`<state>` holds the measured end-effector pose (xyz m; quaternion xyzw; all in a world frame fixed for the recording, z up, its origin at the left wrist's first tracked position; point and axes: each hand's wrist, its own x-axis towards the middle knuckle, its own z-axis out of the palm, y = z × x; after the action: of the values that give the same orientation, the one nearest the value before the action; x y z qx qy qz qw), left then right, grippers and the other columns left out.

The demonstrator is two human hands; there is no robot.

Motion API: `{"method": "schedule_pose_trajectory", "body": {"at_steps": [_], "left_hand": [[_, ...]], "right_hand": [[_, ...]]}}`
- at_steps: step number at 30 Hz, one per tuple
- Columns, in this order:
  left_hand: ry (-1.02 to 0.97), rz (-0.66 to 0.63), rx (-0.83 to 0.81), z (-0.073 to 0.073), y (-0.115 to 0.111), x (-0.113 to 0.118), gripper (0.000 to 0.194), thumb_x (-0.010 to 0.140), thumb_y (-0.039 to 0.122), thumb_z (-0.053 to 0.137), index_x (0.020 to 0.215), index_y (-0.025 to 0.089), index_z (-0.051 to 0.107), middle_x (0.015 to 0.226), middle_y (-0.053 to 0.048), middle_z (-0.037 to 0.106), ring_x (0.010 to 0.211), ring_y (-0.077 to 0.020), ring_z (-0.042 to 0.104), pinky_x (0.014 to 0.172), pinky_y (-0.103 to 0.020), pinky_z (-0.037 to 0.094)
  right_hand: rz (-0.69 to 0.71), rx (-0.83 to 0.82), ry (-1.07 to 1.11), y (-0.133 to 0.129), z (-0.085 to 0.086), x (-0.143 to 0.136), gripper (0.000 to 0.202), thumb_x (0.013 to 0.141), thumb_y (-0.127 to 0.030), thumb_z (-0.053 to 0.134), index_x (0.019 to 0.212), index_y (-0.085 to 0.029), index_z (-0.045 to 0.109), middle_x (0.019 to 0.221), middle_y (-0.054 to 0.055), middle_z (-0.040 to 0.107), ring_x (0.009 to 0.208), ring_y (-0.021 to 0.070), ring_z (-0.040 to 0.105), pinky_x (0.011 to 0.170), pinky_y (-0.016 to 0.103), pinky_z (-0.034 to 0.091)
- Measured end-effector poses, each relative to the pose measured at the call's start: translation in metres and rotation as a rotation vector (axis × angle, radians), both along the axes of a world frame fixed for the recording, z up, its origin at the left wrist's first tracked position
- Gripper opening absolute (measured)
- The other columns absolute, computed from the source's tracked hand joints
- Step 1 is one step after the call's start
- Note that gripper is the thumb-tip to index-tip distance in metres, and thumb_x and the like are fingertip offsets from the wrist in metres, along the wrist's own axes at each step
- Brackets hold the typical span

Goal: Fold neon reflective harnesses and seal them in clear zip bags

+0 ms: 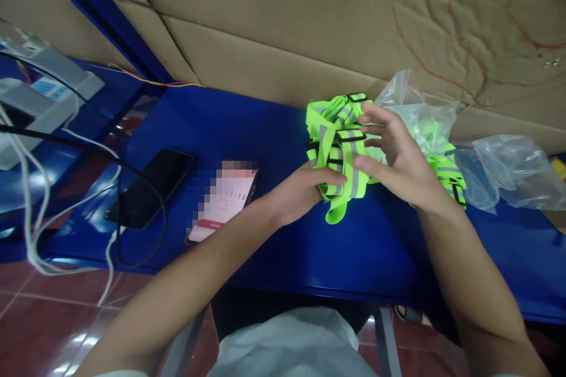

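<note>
Both hands up over the blue desk (283, 259). L hand (300, 191) grips the bundle of straps (338, 156) – neon w/ grey stripes & black buckles – thumb across the front, nearest the body, rest of the hand at the left side & behind. R hand (393, 156) is at the bundle's right side, fingers spread & part curled, thumb tip up against a striped strap; can't tell if the other fingertips touch. One strap loop hangs off the bundle's bottom edge.

More straps (448, 174), same neon type, lie on the desk just right of the R hand, partly under a clear bag (415, 112). Further right, more clear plastic (517, 171), crumpled, near the cardboard (283, 23) that stands along the desk's back.

Left of the L hand: a lit phone (223, 203), screen up, part pixelated, "1:13" readable, close to the L forearm. Beyond it a dark phone (152, 188), w/ a black cable (161, 200) looped over it. Far left, power strips (66, 68) w/ white cables (29, 206) running down past the desk edge. Thin red/yellow wire (154, 80) along the back, by the cardboard.

Below: light shirt (287, 344), tiled floor (53, 324), & part of a sandalled foot (411, 314) under the desk, right of centre.
</note>
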<state>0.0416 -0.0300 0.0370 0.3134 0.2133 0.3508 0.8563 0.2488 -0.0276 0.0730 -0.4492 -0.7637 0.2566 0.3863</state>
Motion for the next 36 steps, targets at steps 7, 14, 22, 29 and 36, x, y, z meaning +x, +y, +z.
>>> {"method": "schedule_pose_trajectory", "body": {"at_steps": [7, 14, 22, 29, 36], "left_hand": [[0.017, 0.011, -0.056, 0.004, -0.003, 0.0, 0.059, 0.056, 0.001, 0.081, 0.111, 0.021, 0.069, 0.103, -0.001, 0.075, 0.103, -0.0216, 0.069, 0.083, -0.032, 0.05], [-0.045, 0.112, -0.197, 0.0, 0.0, 0.004, 0.054, 0.063, 0.005, 0.077, 0.114, 0.021, 0.07, 0.104, -0.001, 0.075, 0.097, -0.0199, 0.069, 0.077, -0.031, 0.052], [-0.211, 0.22, -0.149, 0.018, -0.005, -0.003, 0.038, 0.076, 0.011, 0.069, 0.112, 0.021, 0.073, 0.109, -0.005, 0.075, 0.112, -0.0263, 0.07, 0.093, -0.038, 0.056], [-0.16, 0.364, -0.201, 0.015, -0.004, -0.004, 0.038, 0.078, 0.037, 0.086, 0.109, 0.023, 0.069, 0.111, -0.003, 0.073, 0.113, -0.0242, 0.069, 0.09, -0.033, 0.056], [-0.103, 0.465, -0.207, 0.009, 0.01, -0.008, 0.049, 0.064, 0.007, 0.07, 0.11, 0.023, 0.06, 0.095, 0.004, 0.068, 0.083, -0.0129, 0.066, 0.077, -0.025, 0.051]], "right_hand": [[0.23, -0.403, 0.107, 0.005, -0.006, 0.003, 0.064, 0.078, -0.044, 0.09, 0.134, -0.025, 0.065, 0.12, 0.004, 0.075, 0.107, 0.0244, 0.072, 0.088, 0.038, 0.063], [-0.026, 0.017, -0.041, 0.0, -0.003, -0.011, 0.06, 0.075, -0.049, 0.09, 0.125, -0.023, 0.069, 0.118, 0.005, 0.075, 0.107, 0.0252, 0.071, 0.094, 0.039, 0.06], [0.054, 0.371, -0.208, 0.001, -0.018, -0.011, 0.046, 0.097, -0.041, 0.068, 0.141, -0.03, 0.062, 0.136, 0.008, 0.07, 0.128, 0.0282, 0.066, 0.112, 0.047, 0.053], [0.162, 0.381, -0.274, -0.002, -0.014, -0.017, 0.048, 0.102, -0.028, 0.056, 0.15, -0.033, 0.057, 0.15, 0.006, 0.062, 0.14, 0.0263, 0.058, 0.119, 0.048, 0.048], [0.384, -0.016, -0.243, -0.009, -0.001, -0.015, 0.076, 0.094, -0.049, 0.074, 0.162, -0.037, 0.042, 0.174, 0.005, 0.029, 0.163, 0.0312, 0.025, 0.131, 0.057, 0.029]]}}
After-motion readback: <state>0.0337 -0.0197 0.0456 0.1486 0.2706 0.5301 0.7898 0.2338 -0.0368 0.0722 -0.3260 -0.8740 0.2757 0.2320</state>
